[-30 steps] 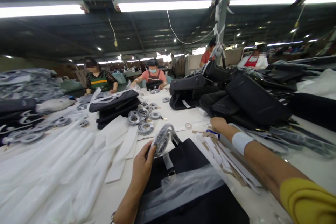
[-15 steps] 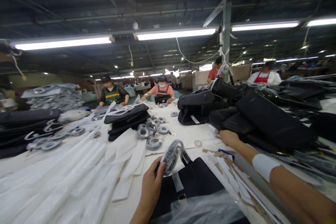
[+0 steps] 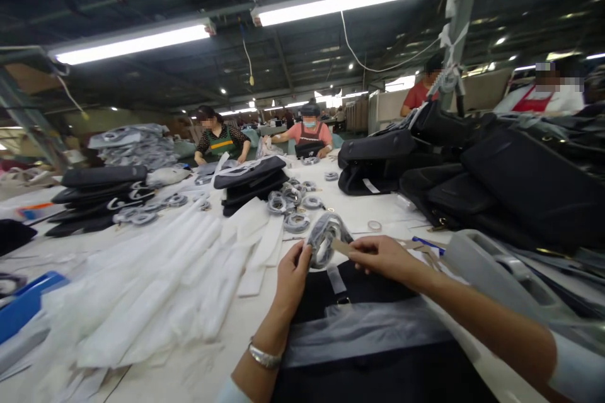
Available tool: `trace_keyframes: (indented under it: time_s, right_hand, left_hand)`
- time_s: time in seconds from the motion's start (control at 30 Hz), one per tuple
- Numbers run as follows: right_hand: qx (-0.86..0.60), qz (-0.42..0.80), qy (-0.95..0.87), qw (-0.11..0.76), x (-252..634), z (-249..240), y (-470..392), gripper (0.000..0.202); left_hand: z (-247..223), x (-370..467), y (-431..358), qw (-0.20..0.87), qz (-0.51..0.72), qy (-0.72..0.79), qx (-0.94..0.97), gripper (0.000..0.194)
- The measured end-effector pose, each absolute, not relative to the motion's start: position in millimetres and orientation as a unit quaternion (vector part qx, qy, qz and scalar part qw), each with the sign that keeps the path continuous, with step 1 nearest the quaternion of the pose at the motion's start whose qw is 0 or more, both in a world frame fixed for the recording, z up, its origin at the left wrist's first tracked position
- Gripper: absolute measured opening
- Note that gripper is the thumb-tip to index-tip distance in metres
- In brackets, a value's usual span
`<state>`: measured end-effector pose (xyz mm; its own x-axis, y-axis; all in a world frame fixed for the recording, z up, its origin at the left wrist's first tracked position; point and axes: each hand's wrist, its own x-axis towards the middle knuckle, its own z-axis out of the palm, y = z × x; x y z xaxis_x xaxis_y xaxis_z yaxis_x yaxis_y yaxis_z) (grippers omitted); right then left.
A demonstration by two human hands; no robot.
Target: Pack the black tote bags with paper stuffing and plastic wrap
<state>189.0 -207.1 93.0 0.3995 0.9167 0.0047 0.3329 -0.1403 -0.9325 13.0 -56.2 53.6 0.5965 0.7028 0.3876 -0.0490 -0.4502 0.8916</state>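
Observation:
My left hand (image 3: 293, 269) is closed on a coiled bag strap (image 3: 322, 240) wrapped in clear plastic, held up over a black bag (image 3: 378, 365). A small tan strip (image 3: 341, 247), perhaps tape or card, is pinched in my right hand (image 3: 378, 257), close beside the coil. The black bag lies on the table in front of me, with a sheet of clear plastic film (image 3: 363, 327) across it. A short pale strip (image 3: 336, 279) and a small gold fitting show on the bag. My right hand covers part of its top edge.
White foam sheets (image 3: 155, 271) spread over the left of the table (image 3: 265, 308). Wrapped straps (image 3: 296, 222) and stacked black bags (image 3: 250, 182) lie beyond; more bags (image 3: 515, 182) heap at right. A tape roll (image 3: 374, 226) and grey bin (image 3: 491, 264) are near. Co-workers stand across the table.
My right hand has come back from the bag pile at the right to the coiled strap, now with a tan strip in its fingers. My left hand still holds the coil. The view has shifted.

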Motion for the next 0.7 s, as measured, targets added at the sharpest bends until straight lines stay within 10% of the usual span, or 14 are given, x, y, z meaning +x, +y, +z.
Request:
trace_keyframes:
  time_s: [0.7]
  right_hand:
    - [-0.604,0.348,-0.382,0.606,158.4,60.3,-146.3,0.027]
  left_hand:
    - [51.3,13.0,-65.4,0.459,0.401,0.193,0.769,0.038]
